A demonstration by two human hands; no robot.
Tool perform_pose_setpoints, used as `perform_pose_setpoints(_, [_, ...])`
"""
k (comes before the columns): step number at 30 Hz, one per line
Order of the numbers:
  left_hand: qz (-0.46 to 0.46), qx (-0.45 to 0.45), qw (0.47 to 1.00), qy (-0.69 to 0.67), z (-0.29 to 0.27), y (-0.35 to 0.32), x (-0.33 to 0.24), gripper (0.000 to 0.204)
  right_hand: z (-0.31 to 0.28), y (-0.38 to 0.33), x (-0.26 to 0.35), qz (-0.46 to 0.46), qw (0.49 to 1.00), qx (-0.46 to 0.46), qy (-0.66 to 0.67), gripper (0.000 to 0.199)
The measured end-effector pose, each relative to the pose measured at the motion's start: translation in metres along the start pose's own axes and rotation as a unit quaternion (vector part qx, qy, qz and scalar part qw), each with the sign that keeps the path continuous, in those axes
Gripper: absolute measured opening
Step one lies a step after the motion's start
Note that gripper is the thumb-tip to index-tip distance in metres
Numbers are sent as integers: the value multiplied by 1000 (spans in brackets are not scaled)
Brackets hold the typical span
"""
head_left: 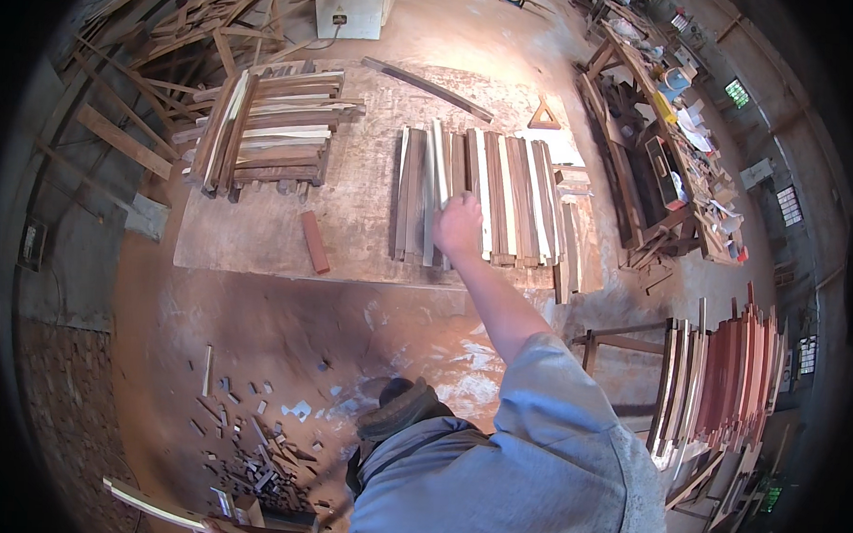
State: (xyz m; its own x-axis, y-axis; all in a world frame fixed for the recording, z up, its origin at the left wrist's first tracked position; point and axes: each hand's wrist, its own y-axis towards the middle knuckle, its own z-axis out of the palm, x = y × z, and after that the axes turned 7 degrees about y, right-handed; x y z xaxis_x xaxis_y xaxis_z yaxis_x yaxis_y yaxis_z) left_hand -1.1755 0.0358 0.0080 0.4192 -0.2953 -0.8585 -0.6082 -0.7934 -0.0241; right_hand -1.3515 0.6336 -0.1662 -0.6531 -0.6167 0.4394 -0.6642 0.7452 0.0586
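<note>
Woodworking shop with a dusty earthen floor

A pale board platform (258,237) lies on the brown floor (283,327). Beyond it stands a white machine cabinet (351,8); to its right a cluttered workbench (679,153) runs along a wall with small windows (787,206). Offcuts (251,448) litter the floor on its near side.

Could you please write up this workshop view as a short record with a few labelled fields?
setting: wood workshop, dusty floor
right hand: right hand reaches out onto a row of slats lying side by side on a board
left hand: left hand at the lower edge, on a curved strip; its fingers are mostly cut off
other wood: stack of slats at the board's left, one short block lying alone
floor: offcuts near the left hand
right side: cluttered bench, rack of upright boards
</note>
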Motion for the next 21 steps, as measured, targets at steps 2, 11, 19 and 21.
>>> perform_pose_setpoints(2, [12,-1,1000,0,11,-5,-16,45,2,11,-14,21,1000,-20,-9,29])
perform_pose_setpoints(11, [-17,25,998,-50,-6,7,15,51,22,35,-45,49,989,-14,-139,38])
perform_pose_setpoints(19, [-147,-95,950,-258,-2,10,52,15,41,-165,135,-161,784,456,388,46])
perform_pose_setpoints(21, [-182,-71,898,-393,12,7,18,16,-25,-281,196,-308,649,600,351,59])
